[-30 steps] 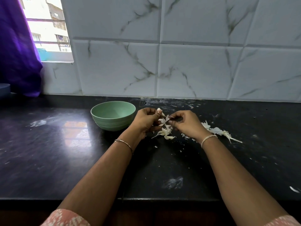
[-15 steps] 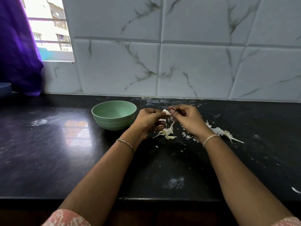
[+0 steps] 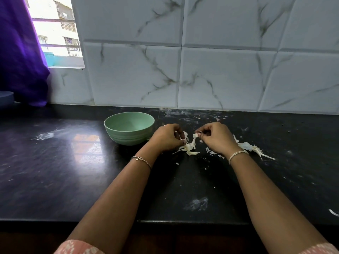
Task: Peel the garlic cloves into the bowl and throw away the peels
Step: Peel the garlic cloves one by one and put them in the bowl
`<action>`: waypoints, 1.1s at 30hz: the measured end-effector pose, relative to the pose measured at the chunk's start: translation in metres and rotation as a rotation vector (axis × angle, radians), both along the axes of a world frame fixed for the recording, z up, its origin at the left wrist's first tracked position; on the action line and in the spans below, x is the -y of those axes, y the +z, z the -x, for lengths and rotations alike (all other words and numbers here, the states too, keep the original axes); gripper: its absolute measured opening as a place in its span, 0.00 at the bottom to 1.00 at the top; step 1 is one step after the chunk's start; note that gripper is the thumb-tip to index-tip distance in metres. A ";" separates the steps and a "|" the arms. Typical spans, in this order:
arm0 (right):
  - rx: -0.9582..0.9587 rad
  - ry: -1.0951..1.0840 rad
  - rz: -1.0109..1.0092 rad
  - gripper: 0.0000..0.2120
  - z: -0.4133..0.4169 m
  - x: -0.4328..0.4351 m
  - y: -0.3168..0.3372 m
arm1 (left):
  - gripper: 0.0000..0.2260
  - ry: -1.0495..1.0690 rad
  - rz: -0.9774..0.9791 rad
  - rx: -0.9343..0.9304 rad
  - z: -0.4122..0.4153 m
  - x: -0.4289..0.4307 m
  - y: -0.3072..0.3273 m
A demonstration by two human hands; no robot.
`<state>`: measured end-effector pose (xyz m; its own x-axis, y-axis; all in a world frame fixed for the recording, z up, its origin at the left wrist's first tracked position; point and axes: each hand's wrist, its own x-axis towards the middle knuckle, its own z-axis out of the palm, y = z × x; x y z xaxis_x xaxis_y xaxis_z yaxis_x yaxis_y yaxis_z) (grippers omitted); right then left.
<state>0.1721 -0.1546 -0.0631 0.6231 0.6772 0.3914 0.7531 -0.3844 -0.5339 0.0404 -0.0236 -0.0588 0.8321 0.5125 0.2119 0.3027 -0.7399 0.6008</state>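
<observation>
Black counter (image 3: 55, 171) carries scattered peels (image 3: 189, 150), the left hand (image 3: 167, 139) grips a garlic clove (image 3: 185, 136), the right hand (image 3: 217, 139) pinches its strip of skin (image 3: 195, 138), and the green bowl (image 3: 128, 138) just left looks empty, so most remains.

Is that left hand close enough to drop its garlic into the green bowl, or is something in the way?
Probably yes. The left hand, pinching a garlic piece, is right beside the green bowl, whose open top faces up, with nothing visible between them. The right hand pinches a peel strip.
</observation>
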 end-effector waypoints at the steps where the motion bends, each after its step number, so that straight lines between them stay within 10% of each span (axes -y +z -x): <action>1: 0.018 -0.007 0.050 0.06 0.000 0.000 -0.001 | 0.06 -0.027 -0.020 -0.018 0.001 0.001 0.001; 20: 0.053 0.034 0.111 0.10 0.006 -0.001 -0.002 | 0.06 0.078 -0.395 -0.133 0.000 -0.004 -0.011; 33: -0.532 0.299 -0.167 0.10 0.016 -0.005 0.004 | 0.07 -0.052 0.470 0.114 -0.001 -0.005 -0.001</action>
